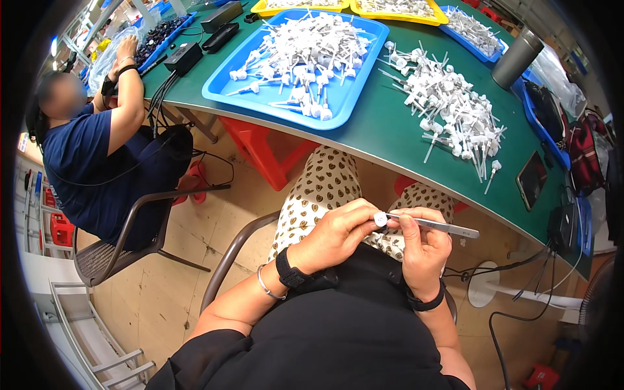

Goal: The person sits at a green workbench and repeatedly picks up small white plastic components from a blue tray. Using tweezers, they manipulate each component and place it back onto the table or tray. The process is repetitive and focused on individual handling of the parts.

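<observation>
Over my lap, my left hand point(335, 235) pinches a small white plastic part point(381, 219) with a round head. Metal tweezers point(448, 227) are gripped between the thumb and fingers of my right hand point(422, 250). Their tip points left and meets the white part, though the exact contact is too small to make out. Ahead on the green table point(383, 133), a blue tray point(221, 84) holds a heap of similar white parts with thin stems point(312, 49). To its right, a loose pile of such parts point(452, 104) lies directly on the tabletop.
Yellow trays point(396, 16) stand at the far edge. A dark cylindrical flask point(517, 58) and a phone point(532, 181) are on the right. At left, a seated co-worker point(97, 149) reaches over the table. Cables point(513, 265) hang at lower right; a red stool point(263, 149) is under the table.
</observation>
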The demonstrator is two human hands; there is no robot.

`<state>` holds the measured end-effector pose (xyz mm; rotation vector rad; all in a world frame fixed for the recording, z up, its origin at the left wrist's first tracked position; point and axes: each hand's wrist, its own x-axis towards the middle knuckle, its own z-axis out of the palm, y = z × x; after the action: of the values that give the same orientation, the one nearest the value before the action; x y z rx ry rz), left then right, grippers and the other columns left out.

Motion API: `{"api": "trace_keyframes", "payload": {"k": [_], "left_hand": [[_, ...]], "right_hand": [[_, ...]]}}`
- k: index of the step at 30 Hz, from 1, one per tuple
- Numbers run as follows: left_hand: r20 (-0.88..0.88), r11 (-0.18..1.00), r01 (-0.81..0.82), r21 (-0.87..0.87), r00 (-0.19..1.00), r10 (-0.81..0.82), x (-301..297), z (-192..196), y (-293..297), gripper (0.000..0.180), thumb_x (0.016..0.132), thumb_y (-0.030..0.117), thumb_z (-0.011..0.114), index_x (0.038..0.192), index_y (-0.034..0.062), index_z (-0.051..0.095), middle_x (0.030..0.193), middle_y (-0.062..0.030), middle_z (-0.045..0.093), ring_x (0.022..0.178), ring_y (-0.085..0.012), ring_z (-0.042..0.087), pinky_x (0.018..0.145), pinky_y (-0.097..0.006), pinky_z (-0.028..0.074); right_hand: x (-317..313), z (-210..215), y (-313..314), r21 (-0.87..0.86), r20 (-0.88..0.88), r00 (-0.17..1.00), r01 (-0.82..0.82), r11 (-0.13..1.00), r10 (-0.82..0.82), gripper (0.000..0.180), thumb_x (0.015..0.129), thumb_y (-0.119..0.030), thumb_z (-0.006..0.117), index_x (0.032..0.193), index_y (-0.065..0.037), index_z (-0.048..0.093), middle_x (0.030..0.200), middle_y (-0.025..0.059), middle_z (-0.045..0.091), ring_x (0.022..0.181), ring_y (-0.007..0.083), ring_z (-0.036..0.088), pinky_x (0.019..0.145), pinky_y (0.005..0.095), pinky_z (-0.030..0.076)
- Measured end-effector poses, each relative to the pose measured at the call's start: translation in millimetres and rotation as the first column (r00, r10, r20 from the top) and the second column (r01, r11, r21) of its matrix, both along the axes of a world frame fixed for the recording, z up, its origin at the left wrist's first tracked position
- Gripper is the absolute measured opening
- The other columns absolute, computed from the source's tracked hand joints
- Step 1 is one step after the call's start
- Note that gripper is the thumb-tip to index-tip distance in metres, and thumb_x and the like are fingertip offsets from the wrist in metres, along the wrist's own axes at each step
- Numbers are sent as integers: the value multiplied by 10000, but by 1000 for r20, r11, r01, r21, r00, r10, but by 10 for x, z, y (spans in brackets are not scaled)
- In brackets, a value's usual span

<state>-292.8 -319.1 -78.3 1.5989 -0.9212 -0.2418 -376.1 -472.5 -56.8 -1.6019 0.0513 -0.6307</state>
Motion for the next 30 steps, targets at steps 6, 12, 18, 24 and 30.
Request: {"api": "trace_keyframes", "payload": {"k": [6,12,18,24,30], "left_hand": [[24,1000,-26,-3,999,26,-15,-8,-5,177,900,-26,635,1076,-5,641,943,-120,623,827,-279,636,711,-348,508],[72,999,-33,-25,997,35,-22,-59,-20,208,885,-50,638,1089,-7,639,948,-122,627,845,-281,643,720,-352,517],[105,1000,-16,6,994,15,-18,-57,-21,221,874,-72,641,1087,-15,649,965,-125,634,869,-274,644,739,-347,518],[92,1000,-21,15,996,20,20,-74,-17,207,889,-72,623,1086,-13,649,958,-121,630,853,-260,646,728,-342,521],[38,1000,-8,-18,999,9,-1,-75,-19,184,912,-62,609,1088,-18,645,955,-113,626,820,-228,653,706,-325,532]], "right_hand": [[3,-6,-9,14,-14,1000,-5,1000,5,75,955,13,618,1016,55,611,912,121,699,810,152,699,736,268,579],[2,58,-33,-127,-84,996,-11,992,0,56,953,-3,624,980,46,623,879,102,705,781,142,702,710,259,575],[-10,144,-82,83,-264,962,-54,995,74,80,961,-37,624,973,42,625,858,94,706,784,138,705,704,249,568],[-4,80,-35,73,-123,992,31,997,-22,80,941,-7,646,993,50,625,876,94,699,796,139,701,710,250,564],[-11,38,-41,-54,-46,999,8,999,-10,105,928,-7,669,1009,52,639,899,94,694,794,141,687,682,248,542]]}}
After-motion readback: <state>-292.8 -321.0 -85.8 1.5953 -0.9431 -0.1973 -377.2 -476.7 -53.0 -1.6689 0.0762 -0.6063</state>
